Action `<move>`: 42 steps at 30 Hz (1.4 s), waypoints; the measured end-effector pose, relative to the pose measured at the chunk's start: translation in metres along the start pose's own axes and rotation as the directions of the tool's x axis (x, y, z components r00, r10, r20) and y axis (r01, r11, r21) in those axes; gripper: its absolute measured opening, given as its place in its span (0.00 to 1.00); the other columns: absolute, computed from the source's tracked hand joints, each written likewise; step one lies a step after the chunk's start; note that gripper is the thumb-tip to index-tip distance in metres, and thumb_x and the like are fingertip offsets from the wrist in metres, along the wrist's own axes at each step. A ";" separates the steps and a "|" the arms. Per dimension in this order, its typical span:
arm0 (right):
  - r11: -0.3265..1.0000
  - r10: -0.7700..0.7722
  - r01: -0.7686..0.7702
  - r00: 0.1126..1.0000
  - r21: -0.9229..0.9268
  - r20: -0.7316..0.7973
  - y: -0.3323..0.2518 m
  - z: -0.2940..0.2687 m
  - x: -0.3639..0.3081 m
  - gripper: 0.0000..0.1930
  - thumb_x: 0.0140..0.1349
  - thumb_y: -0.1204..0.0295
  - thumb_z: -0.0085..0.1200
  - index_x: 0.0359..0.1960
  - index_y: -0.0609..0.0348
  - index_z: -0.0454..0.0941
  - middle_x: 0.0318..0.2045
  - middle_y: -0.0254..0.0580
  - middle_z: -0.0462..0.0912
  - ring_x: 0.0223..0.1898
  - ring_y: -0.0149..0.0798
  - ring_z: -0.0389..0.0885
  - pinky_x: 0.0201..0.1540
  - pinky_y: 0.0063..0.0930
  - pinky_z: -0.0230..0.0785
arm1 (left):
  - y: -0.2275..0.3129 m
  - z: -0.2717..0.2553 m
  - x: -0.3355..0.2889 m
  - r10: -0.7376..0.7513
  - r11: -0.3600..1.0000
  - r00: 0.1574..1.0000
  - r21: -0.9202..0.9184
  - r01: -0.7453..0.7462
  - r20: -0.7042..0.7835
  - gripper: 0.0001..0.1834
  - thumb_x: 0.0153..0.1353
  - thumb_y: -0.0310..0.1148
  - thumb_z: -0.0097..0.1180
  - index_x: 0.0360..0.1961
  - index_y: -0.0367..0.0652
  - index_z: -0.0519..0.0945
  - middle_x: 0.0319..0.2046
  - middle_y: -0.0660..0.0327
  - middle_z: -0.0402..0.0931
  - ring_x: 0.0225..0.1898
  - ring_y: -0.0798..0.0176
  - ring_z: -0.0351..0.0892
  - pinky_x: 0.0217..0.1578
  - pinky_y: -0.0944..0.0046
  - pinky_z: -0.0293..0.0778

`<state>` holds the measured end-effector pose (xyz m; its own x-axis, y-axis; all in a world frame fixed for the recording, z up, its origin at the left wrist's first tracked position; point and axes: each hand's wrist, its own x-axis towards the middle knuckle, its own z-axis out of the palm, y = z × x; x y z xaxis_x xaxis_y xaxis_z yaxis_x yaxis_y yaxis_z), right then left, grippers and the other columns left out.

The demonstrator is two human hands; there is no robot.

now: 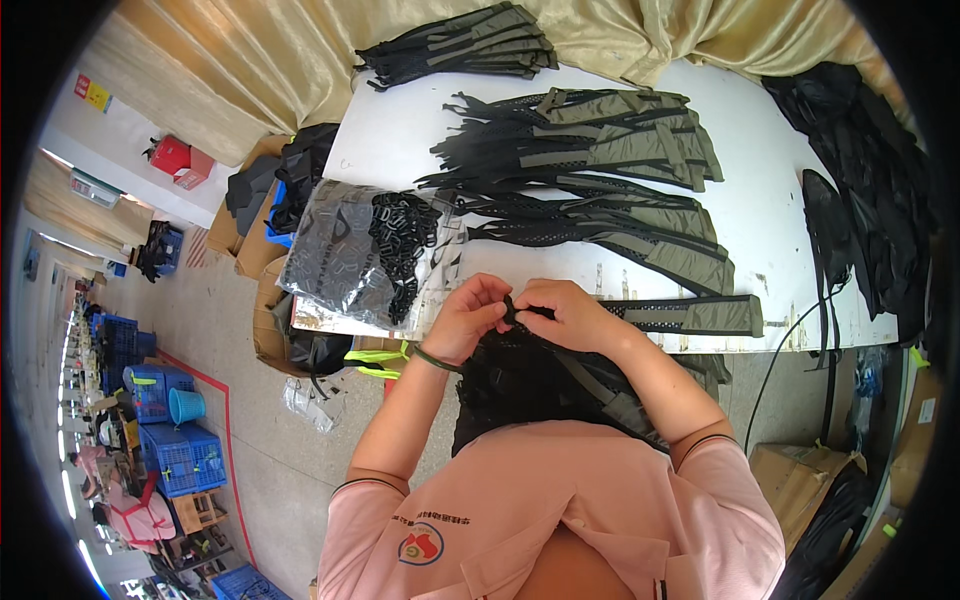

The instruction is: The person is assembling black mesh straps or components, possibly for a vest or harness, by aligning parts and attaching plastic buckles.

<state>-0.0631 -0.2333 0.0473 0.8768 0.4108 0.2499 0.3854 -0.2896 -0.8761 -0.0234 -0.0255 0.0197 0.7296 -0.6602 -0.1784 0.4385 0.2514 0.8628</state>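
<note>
Both hands meet at the table's near edge, fingertips pinched on a small dark piece. My left hand [468, 320] is closed on one side of the black strap end [510, 312], and my right hand [562, 314] grips its other side. Whether a buckle is between the fingers is hidden. A black mesh strap with an olive panel [715, 316] stretches right from beneath my right wrist. Left of the hands lies a clear plastic bag [335, 255] with a pile of small black plastic buckles [402, 245] on it. More black-and-olive strap pieces [600, 140] lie fanned out beyond the hands.
Another strap bundle [460, 45] lies at the white table's [760, 220] far side, by a gold curtain [620, 40]. Black items [850, 180] heap at the right. Black fabric [530, 390] covers my lap. Cardboard boxes [268, 325] and blue crates [182, 458] stand left.
</note>
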 end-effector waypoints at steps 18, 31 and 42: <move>0.984 -0.050 0.036 0.996 -0.175 -0.076 -0.011 0.010 -0.006 0.03 0.55 0.77 0.54 0.30 0.63 0.75 0.26 0.45 0.75 0.29 0.47 0.75 0.33 0.34 0.68 | -0.003 0.002 0.002 0.023 0.998 0.994 0.059 -0.016 -0.111 0.08 0.57 0.20 0.55 0.38 0.38 0.73 0.31 0.61 0.76 0.31 0.69 0.76 0.32 0.70 0.73; 0.999 -0.018 0.007 0.973 -0.051 -0.230 -0.004 0.007 0.000 0.10 0.52 0.77 0.57 0.38 0.59 0.79 0.35 0.45 0.82 0.37 0.47 0.80 0.45 0.34 0.69 | -0.007 0.021 0.003 -0.008 0.925 0.990 -0.377 -0.046 -0.141 0.13 0.58 0.25 0.53 0.46 0.40 0.74 0.37 0.60 0.77 0.39 0.64 0.78 0.41 0.66 0.76; 0.955 -0.232 0.122 0.873 -0.269 -0.428 -0.029 0.012 -0.003 0.05 0.48 0.83 0.54 0.28 0.65 0.76 0.24 0.37 0.72 0.24 0.37 0.69 0.35 0.27 0.64 | -0.015 0.043 0.014 0.178 0.984 0.954 0.057 -0.169 -0.243 0.06 0.63 0.30 0.53 0.33 0.40 0.70 0.28 0.64 0.73 0.26 0.72 0.74 0.28 0.71 0.72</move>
<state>-0.0804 -0.2161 0.0666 0.7997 0.0557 0.5979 0.5522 -0.4592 -0.6959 -0.0425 -0.0693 0.0243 0.9012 -0.4129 -0.1319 0.2785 0.3184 0.9061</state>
